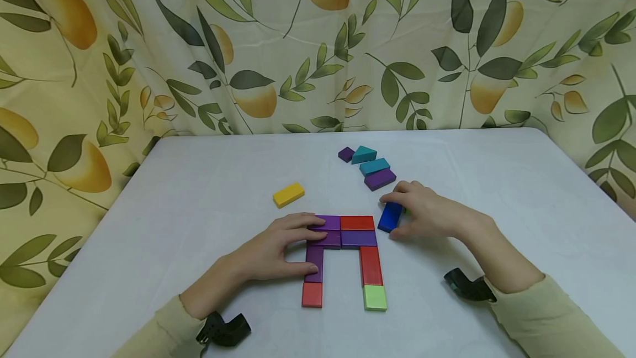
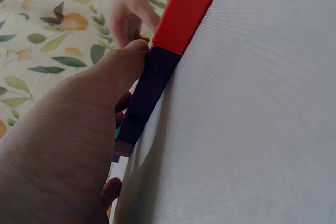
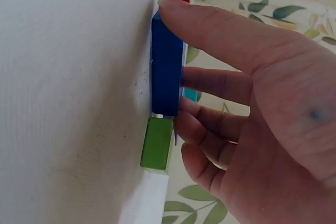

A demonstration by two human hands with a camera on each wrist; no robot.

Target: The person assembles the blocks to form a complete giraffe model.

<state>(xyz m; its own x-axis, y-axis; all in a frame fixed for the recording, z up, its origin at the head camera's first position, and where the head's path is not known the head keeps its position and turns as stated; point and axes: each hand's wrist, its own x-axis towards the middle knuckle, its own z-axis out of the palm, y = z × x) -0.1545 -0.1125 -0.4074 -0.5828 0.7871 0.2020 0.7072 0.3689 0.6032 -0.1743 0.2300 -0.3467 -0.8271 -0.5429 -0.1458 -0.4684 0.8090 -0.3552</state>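
Clock directions are read from the head view; 12 o'clock is the far edge of the white tabletop [image 1: 199,198], and the dial centres on a flat-lying arch of glossy blocks. My right grip [image 1: 432,211] pinches a glossy blue rectangular block [image 1: 390,217] lengthwise, thumb at its near end, forefinger at its far end; the blue block is at 2 o'clock, just beside the arch; whether it bears on the tabletop, I cannot tell. A glossy green block [image 3: 157,142] is just beside the blue block's far end. My left grip [image 1: 278,247] is loosely spread at 9 o'clock; fingertips rest on the upper purple rectangular block [image 1: 331,221] at 11 o'clock and the lower purple rectangular block [image 1: 333,240] at 10 o'clock; the thumb touches the purple rectangular leg block [image 1: 313,256] at 8 o'clock. A glossy red block [image 1: 312,295] ends that leg at 7 o'clock; a glossy light-green block [image 1: 375,298] ends the other at 5 o'clock. A glossy yellow rectangular block [image 1: 289,195] lies apart between 10 and 11 o'clock; a glossy teal triangular block [image 1: 364,154] lies between 12 and 1 o'clock.
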